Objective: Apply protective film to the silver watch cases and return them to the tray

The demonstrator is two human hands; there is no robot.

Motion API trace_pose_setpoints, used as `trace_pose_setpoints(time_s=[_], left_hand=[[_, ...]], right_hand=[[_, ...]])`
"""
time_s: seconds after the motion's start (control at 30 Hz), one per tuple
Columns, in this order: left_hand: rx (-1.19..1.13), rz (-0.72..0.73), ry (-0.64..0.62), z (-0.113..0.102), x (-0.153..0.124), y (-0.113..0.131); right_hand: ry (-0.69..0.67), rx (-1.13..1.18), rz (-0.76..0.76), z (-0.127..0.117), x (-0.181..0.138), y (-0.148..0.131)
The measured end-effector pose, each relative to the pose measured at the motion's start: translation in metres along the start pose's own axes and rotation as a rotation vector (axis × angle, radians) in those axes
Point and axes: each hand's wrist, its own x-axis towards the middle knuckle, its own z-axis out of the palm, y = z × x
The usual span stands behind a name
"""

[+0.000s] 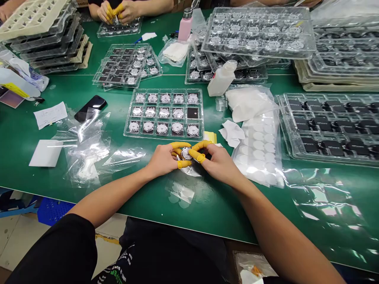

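My left hand [161, 159] and right hand [220, 161], several fingers in yellow covers [181, 144], grip a round silvery piece [186, 154] between them, over the green surface [222, 213]. Just beyond sits a clear tray [162, 137] with similar round discs [162, 128]; the right end of its middle row shows a black square [192, 113] instead. White circles [258, 154] lie to my right, a dark phone [90, 107] farther left.
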Motion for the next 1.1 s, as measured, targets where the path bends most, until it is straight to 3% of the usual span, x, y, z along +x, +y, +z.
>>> trace_pose_setpoints(time_s=[0.7,0.97,1.1], left_hand=[[0.047,0.027,0.019,0.001,-0.002,0.001],[0.014,0.01,0.022,0.002,-0.001,0.002],[0.021,0.012,0.02,0.001,-0.001,0.002]], right_hand=[[-0.005,0.009,-0.021,0.001,-0.001,0.001],[0.23,0.183,0.075,-0.01,0.007,0.011],[0.209,0.23,0.135,-0.014,0.009,0.014]])
